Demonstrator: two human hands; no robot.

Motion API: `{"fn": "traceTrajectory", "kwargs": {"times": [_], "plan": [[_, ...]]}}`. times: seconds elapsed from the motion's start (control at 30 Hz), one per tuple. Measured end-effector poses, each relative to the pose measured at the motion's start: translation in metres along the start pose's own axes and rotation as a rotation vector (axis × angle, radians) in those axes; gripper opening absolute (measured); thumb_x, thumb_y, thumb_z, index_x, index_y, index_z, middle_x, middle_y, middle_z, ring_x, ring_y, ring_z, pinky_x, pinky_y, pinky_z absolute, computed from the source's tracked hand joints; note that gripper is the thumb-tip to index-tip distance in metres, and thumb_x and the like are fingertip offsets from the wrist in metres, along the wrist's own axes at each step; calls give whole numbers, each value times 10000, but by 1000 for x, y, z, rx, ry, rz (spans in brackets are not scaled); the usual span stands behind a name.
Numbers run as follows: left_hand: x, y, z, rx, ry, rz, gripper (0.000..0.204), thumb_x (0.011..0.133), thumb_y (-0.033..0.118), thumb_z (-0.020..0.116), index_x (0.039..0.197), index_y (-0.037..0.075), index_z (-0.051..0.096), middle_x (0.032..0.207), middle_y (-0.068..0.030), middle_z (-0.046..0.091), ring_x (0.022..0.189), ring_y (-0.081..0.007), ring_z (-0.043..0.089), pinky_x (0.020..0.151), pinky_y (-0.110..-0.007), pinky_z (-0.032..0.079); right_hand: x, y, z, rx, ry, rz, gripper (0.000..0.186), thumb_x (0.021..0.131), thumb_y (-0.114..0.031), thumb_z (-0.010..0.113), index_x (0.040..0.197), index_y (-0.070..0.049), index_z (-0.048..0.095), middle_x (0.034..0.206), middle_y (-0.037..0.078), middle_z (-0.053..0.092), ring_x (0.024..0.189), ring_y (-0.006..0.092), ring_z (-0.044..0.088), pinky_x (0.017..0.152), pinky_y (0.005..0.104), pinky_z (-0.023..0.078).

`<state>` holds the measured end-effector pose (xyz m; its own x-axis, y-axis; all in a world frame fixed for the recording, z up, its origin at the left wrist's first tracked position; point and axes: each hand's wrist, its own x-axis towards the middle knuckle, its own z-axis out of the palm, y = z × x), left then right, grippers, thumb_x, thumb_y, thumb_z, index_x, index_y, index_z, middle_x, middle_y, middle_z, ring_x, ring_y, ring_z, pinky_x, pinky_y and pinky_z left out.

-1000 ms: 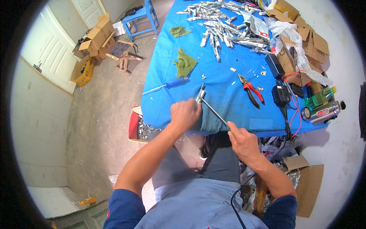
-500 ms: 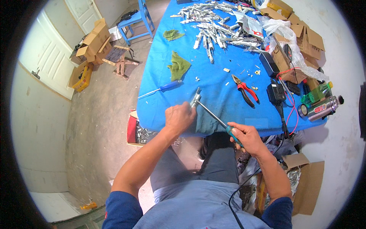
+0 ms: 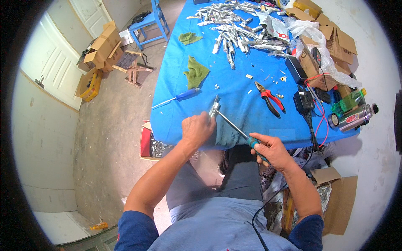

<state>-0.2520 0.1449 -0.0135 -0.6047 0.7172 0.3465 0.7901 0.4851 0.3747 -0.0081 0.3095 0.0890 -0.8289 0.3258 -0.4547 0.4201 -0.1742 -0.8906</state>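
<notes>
Near the front edge of the blue-covered table [image 3: 176,121], my left hand [image 3: 197,129] is closed around a small silvery metal piece [image 3: 215,106], whose upper end sticks out past the fingers. My right hand [image 3: 271,150] grips the teal handle of a screwdriver [image 3: 233,125]. Its shaft slants up to the left, and the tip meets the metal piece beside my left fingers; exactly how it sits there is too small to make out. To the left lies a second, blue-handled screwdriver [image 3: 184,94]. Pliers [image 3: 270,99] with red and black handles rest to the right.
Many silvery slim pieces [image 3: 234,37] are heaped at the table's far end. Two green cloths [image 3: 195,72] lie left of centre. Black adapters with cables [image 3: 303,100], a green bottle [image 3: 348,102] and a steel flask [image 3: 355,118] line the right edge. A box of metal bits [image 3: 155,148] stands below the left corner.
</notes>
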Motion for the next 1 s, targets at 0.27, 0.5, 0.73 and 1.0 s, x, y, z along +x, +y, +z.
{"fn": "traceTrajectory", "kwargs": {"times": [0.27, 0.5, 0.73, 1.0], "plan": [[-2, -1, 8, -232, 85, -99, 345, 886, 346, 663, 718, 48, 621, 644, -212, 650, 601, -413, 650, 572, -526, 501, -1, 2, 16, -373, 109, -191, 417, 961, -156, 603, 1366, -56, 606, 783, 21, 641, 549, 92, 562, 547, 264, 481], [1, 5, -2, -168, 68, -63, 339, 883, 334, 666, 714, 44, 621, 644, -214, 649, 602, -413, 651, 566, -526, 498, -1, -15, 11, -96, 50, 11, 394, 996, -166, 580, 1378, -71, 604, 811, 41, 649, 532, 77, 537, 497, 237, 445], [1, 5, -1, -175, 61, -66, 343, 889, 338, 663, 716, 45, 621, 636, -212, 645, 594, -413, 649, 560, -527, 496, 2, -14, 20, 27, 53, 83, 398, 991, -167, 590, 1377, -74, 606, 818, 43, 657, 537, 76, 537, 503, 238, 450], [5, 24, -24, -5, -10, -94, 335, 888, 333, 672, 717, 55, 598, 629, -197, 646, 582, -405, 645, 544, -514, 494, -3, -3, 16, -298, 121, -130, 398, 972, -150, 593, 1356, -51, 621, 784, 32, 659, 560, 70, 546, 546, 237, 473]]}}
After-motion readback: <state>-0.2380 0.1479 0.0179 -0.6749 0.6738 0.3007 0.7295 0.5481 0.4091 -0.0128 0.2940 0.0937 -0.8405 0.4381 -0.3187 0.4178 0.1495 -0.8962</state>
